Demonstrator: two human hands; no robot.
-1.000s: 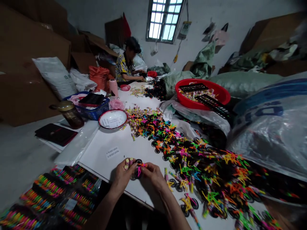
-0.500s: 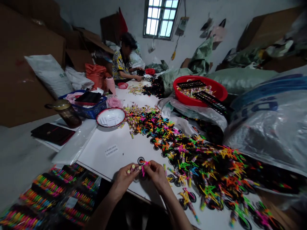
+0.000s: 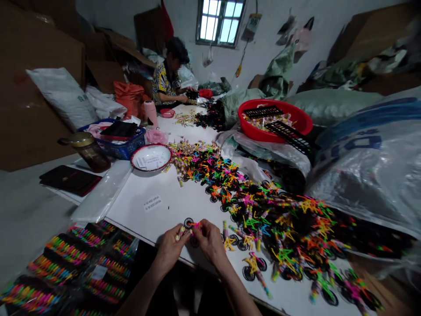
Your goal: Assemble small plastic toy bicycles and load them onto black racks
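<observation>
At the table's near edge, my right hand (image 3: 211, 244) is closed on a small pink and orange toy bicycle (image 3: 188, 223). One of its black spoked wheels sticks out above the fingers. My left hand (image 3: 169, 251) is closed around a few small tubes (image 3: 181, 232) with pale yellow ends, and its fingertips meet the right hand's at the toy. The fingers partly cover the bicycle frame. To the right spreads a heap of toy bicycles (image 3: 259, 228) in neon colours, many with a patterned tube attached. Loose patterned tubes (image 3: 184, 153) lie at the heap's far end.
Left of the heap are a red-rimmed white bowl (image 3: 140, 154) with paper slips, a blue basket (image 3: 123, 150) and a lidded jar (image 3: 94, 160). A red basin (image 3: 304, 125) stands behind the heap. Packed toys (image 3: 62, 263) lie below left. A co-worker (image 3: 166, 85) sits at the far end.
Both my hands remain together, with the toy bicycle turned slightly and its wheel a little further left. The far co-worker's hands have lifted a dark bunch of items.
</observation>
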